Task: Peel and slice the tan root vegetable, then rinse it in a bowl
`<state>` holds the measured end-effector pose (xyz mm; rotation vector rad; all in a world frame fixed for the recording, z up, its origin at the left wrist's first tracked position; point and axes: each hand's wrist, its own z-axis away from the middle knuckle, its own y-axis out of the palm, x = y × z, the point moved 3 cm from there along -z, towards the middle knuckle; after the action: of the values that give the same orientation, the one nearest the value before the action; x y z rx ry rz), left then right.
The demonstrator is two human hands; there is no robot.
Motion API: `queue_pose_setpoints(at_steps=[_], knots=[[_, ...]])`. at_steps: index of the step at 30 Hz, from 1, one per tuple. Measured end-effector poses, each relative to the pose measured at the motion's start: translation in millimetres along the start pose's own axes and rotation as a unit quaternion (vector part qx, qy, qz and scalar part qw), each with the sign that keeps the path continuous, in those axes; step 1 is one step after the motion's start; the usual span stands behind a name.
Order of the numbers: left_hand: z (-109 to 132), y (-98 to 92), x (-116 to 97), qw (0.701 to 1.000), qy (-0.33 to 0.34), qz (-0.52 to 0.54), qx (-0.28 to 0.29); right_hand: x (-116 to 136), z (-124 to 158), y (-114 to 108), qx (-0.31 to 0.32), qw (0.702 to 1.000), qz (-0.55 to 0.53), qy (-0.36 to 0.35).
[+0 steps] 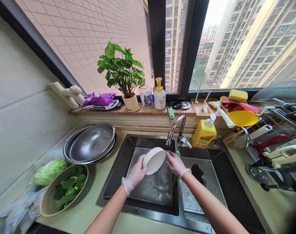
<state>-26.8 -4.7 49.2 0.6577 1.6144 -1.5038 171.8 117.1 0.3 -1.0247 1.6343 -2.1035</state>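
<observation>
A white bowl is tipped on its side above the left sink basin, its inside partly turned toward me. My left hand, in a clear glove, grips the bowl's left rim, thumb inside. Also gloved, my right hand hovers at the bowl's right edge with fingers bent and slightly apart; whether they touch the rim is unclear. The chrome faucet has its spout just behind the bowl. Something green shows behind my right hand at the basin divider. Water wets the basin floor below.
Metal strainers, a basket of leafy greens and a cabbage sit on the left counter. A yellow AXE bottle stands behind the right basin, which holds a dark cloth-like item. A rack is at right.
</observation>
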Motion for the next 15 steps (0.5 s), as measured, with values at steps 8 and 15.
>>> queue_pose_setpoints(at_steps=[8, 15], knots=[[35, -11.9, -12, 0.977, 0.184, -0.11, -0.002, -1, 21, -3, -0.159, 0.978, -0.018, -0.136], [59, -24.0, -50, 0.858, 0.437, -0.265, -0.038, 5, 58, -26, -0.343, 0.917, 0.021, -0.204]])
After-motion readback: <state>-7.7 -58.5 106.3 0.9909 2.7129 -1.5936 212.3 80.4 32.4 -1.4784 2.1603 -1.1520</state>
